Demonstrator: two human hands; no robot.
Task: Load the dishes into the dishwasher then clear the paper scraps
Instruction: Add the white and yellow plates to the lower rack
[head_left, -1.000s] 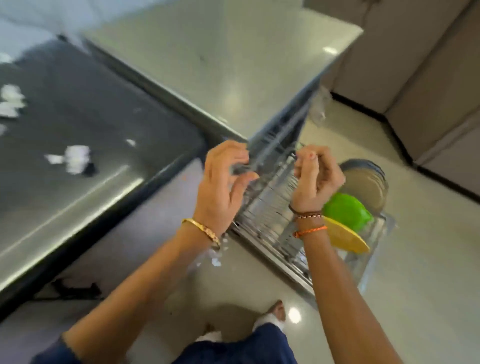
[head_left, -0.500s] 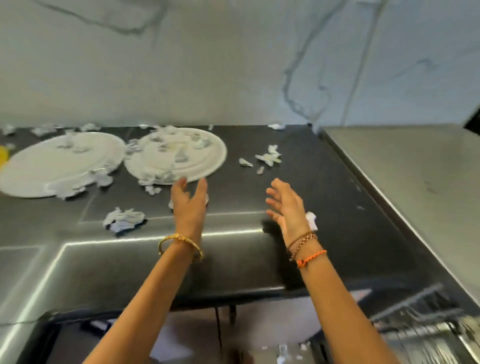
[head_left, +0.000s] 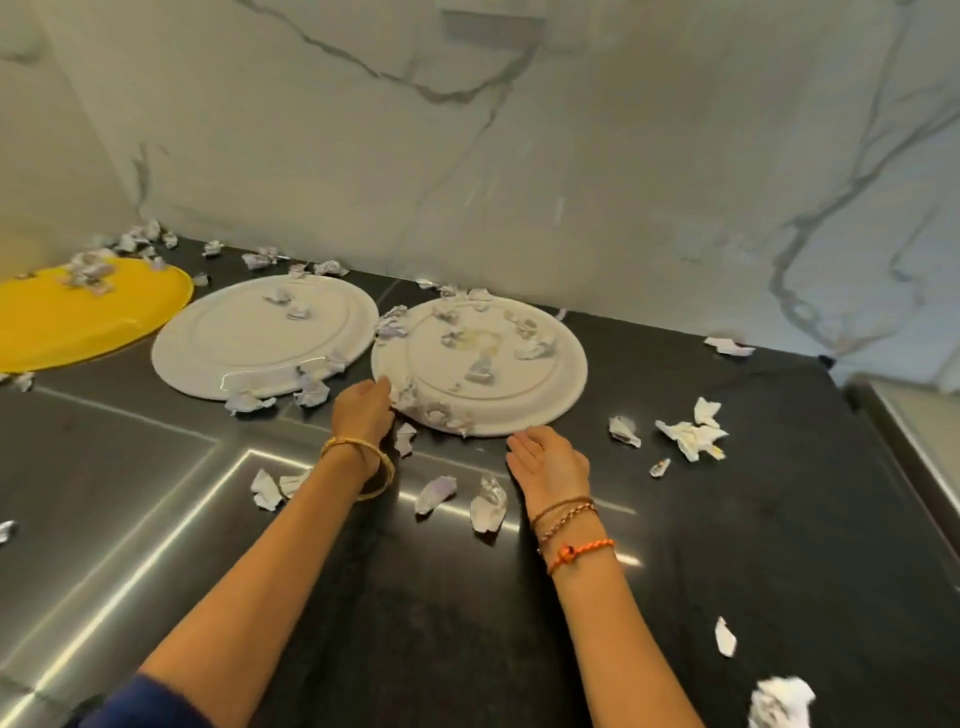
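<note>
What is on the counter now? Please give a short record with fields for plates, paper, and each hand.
plates: yellow plate far left; left white plate in the middle; right white plate nearest the hands
paper: paper scraps lie on all three plates and across the black counter
left hand: open, at the right white plate's left rim
right hand: open, at its near rim

Both hands are reaching forward toward 12 o'clock: the left hand (head_left: 363, 410) is now touching the right white plate (head_left: 566, 364), the right hand (head_left: 550, 462) nearing its rim.
</note>
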